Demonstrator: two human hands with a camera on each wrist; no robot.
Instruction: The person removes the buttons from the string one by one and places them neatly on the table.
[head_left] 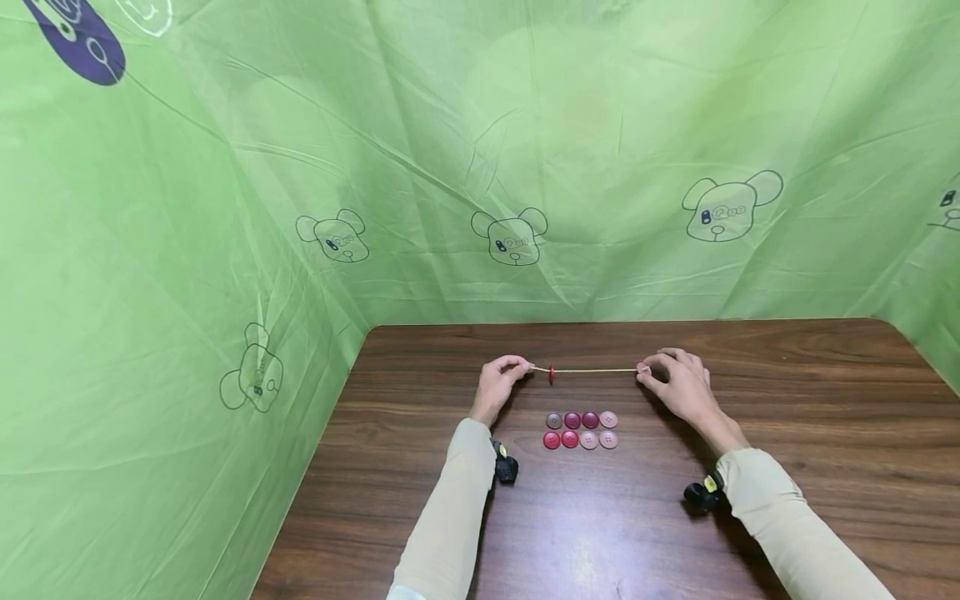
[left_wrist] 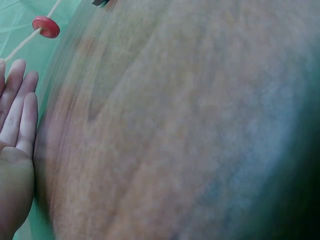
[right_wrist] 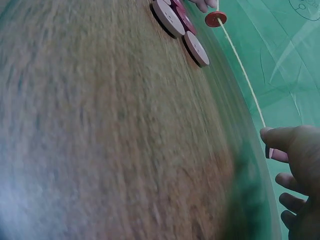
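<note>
A pale string [head_left: 596,370] is stretched taut between both hands above the table. One red button [head_left: 551,374] is threaded on it, nearer the left hand, and it also shows in the left wrist view as a red disc [left_wrist: 46,27]. My left hand [head_left: 501,387] pinches the string's left end between thumb and fingertips. At the other end, my right hand [head_left: 681,387] pinches the string between thumb and index finger, the other fingers spread. A small dark-edged piece [right_wrist: 268,151] shows at the right fingertips; its kind is unclear.
Two rows of buttons in red, purple, grey and pink [head_left: 608,439] lie on the wooden table [head_left: 420,375], nearer me than the string. A green cloth [head_left: 585,142] with bear outlines hangs behind the table and along its left side. Each wrist wears a black camera [head_left: 702,497].
</note>
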